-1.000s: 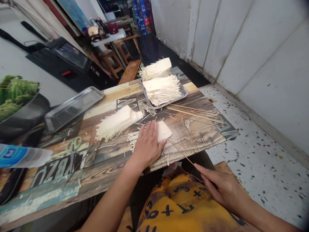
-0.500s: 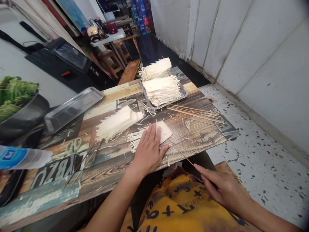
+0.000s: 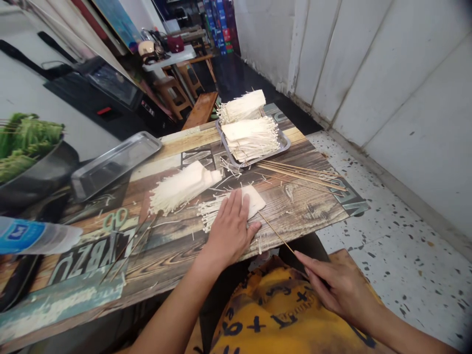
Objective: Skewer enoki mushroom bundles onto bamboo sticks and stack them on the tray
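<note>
My left hand (image 3: 228,228) lies flat, fingers stretched, pressing a small white bundle of enoki mushrooms (image 3: 254,200) onto the wood-print table (image 3: 302,206). My right hand (image 3: 339,290) is over my lap and pinches the near end of a thin bamboo skewer (image 3: 276,233). The skewer's far tip goes into the cut end of the bundle. A larger enoki bundle (image 3: 180,187) lies just behind and left of my left hand.
A metal tray (image 3: 282,145) piled with enoki sits at the far end, loose skewers (image 3: 306,172) beside it. An empty steel tray (image 3: 114,162), a dark bowl of greens (image 3: 25,147) and a plastic bottle (image 3: 33,236) stand left. Wall and speckled floor lie right.
My left hand slid slightly back toward me along the bundle, uncovering more of its stalks. The right hand and skewer barely shifted.
</note>
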Demonstrator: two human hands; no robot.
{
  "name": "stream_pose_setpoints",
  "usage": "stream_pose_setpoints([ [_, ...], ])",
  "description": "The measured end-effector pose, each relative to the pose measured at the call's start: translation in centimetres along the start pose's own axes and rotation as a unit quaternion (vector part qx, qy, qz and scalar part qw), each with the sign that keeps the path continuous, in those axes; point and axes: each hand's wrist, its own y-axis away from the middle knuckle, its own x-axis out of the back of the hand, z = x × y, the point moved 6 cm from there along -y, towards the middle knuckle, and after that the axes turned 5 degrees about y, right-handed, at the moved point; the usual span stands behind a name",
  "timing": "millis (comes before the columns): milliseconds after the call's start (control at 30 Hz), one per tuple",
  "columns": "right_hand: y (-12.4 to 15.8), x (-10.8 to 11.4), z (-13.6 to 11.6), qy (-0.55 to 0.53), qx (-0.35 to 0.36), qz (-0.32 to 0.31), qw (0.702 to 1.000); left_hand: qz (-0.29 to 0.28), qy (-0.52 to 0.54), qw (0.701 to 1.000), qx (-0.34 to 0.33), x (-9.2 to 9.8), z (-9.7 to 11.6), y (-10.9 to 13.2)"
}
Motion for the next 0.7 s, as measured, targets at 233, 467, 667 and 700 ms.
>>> stream_pose_setpoints([
  [233, -0.1, -0.4, -0.1, -0.013, 0.000, 0.012, 1.000, 0.002, -0.002, 1.000, 0.000, -0.1, 0.0, -0.1],
  [467, 0.0, 0.0, -0.1, 0.018, -0.003, 0.002, 1.000, 0.055, -0.016, 0.998, -0.015, 1.4, 1.3, 1.5],
  [667, -0.3, 0.1, -0.2, -0.002, -0.010, -0.010, 1.000, 0.015, 0.002, 0.999, -0.034, 0.6, 2.0, 2.4],
  [700, -0.3, 0.1, -0.3, -0.005, -0.013, -0.013, 1.000, 0.014, 0.007, 0.999, -0.035, 0.5, 1.9, 2.3],
])
